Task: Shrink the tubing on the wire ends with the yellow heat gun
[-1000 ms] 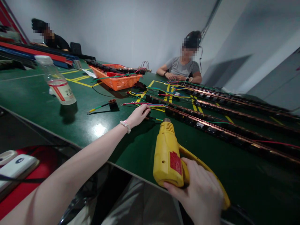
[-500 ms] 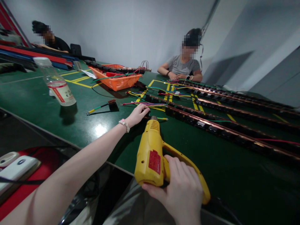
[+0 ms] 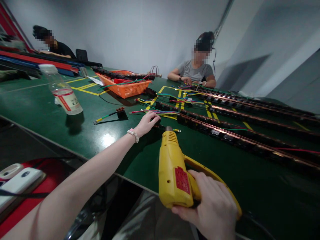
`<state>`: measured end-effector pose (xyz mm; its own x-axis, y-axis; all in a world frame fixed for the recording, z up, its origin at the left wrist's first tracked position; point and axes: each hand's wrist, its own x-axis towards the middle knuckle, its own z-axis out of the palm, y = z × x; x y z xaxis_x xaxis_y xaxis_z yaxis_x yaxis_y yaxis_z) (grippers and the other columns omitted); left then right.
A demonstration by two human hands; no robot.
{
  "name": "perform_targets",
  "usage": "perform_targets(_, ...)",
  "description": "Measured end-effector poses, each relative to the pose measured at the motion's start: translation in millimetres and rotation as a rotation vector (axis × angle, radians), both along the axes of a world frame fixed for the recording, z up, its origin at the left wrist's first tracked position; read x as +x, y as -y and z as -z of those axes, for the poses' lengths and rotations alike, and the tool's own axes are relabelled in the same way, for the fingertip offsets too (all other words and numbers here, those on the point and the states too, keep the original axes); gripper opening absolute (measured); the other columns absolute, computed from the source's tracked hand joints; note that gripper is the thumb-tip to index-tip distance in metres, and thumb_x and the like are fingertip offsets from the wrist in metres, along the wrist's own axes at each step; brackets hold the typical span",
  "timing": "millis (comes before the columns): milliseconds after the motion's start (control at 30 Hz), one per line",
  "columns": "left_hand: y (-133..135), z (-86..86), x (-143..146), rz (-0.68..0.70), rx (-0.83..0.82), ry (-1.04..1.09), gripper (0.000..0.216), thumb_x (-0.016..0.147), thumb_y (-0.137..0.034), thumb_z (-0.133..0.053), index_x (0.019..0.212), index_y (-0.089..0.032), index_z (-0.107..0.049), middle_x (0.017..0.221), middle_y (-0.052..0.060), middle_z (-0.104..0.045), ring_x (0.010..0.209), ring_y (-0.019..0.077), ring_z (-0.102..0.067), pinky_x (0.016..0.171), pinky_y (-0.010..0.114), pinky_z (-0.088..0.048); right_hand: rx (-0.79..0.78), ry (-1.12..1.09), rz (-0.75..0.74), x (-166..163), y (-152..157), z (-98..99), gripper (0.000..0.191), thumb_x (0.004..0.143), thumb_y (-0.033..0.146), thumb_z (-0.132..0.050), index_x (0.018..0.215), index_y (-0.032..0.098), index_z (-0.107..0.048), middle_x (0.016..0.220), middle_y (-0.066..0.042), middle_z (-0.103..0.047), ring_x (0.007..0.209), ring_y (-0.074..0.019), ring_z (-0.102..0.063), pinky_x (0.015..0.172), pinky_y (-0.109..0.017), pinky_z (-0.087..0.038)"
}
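Note:
My right hand [image 3: 211,208] grips the handle of a yellow heat gun [image 3: 173,168]. Its nozzle points away from me at a thin wire end [image 3: 172,129] on the green table [image 3: 50,113]. My left hand [image 3: 147,122] reaches forward with a bead bracelet on the wrist. Its fingers are pinched down on that wire just left of the nozzle, beside a bundle of coloured wires [image 3: 160,112]. What exactly the fingertips hold is partly hidden.
Long copper-and-black bars [image 3: 237,140] run across the right of the table. An orange basket [image 3: 125,85] and a plastic bottle [image 3: 63,91] stand to the left. A person in grey [image 3: 196,71] works opposite; another person [image 3: 52,45] sits far left. A red surface with white devices [image 3: 17,181] lies near left.
The heat gun swung left toward my left hand, then back right a little. My left hand has stayed on the wire.

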<state>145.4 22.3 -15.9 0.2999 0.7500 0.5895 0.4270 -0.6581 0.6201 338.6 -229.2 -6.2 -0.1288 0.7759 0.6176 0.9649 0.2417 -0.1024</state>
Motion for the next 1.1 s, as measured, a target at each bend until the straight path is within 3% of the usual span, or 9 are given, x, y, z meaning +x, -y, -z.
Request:
perform_targets(233,4,-2.0,1,-0.001,0.021,0.002,0.023,0.090,-0.028,-0.042,0.085,-0.015,-0.060,0.089,0.006,-0.058,0.088,0.0159,-0.055,0.085,0.031,-0.044,0.007,0.096,0.055,31,7,2.6,0.078,0.070,0.082,-0.032,0.100,0.015,-0.058,0.081,-0.008,-0.063,0.073,-0.0220,-0.057,0.068,-0.034,-0.037)
perform_targets(433,9,-4.5,2,0.018,0.052,-0.023,0.012,0.086,-0.025,-0.049,0.090,-0.017,-0.056,0.092,0.005,-0.058,0.090,0.0168,-0.055,0.086,0.033,-0.044,0.013,0.139,0.113,36,8,2.0,0.073,0.072,0.079,-0.034,0.100,0.016,-0.057,0.081,-0.007,-0.063,0.072,-0.0222,-0.057,0.068,-0.034,-0.038)
perform_targets(900,10,-7.2,3,-0.046,0.034,-0.072,0.013,0.085,-0.026,-0.052,0.084,-0.017,-0.062,0.092,0.005,-0.058,0.090,0.0168,-0.057,0.087,0.033,-0.045,0.015,0.147,0.198,-2,13,-3.7,0.075,0.068,0.080,-0.042,0.096,0.013,-0.059,0.081,-0.008,-0.063,0.073,-0.0223,-0.055,0.067,-0.033,-0.036)
perform_targets(1100,16,-13.8,5,-0.084,0.075,-0.164,0.014,0.086,-0.027,-0.052,0.084,-0.018,-0.063,0.095,0.005,-0.057,0.092,0.0172,-0.057,0.086,0.032,-0.044,0.006,0.090,0.167,-28,9,-4.6,0.077,0.068,0.082,-0.040,0.094,0.012,-0.060,0.077,-0.008,-0.062,0.071,-0.0215,-0.054,0.066,-0.033,-0.034)
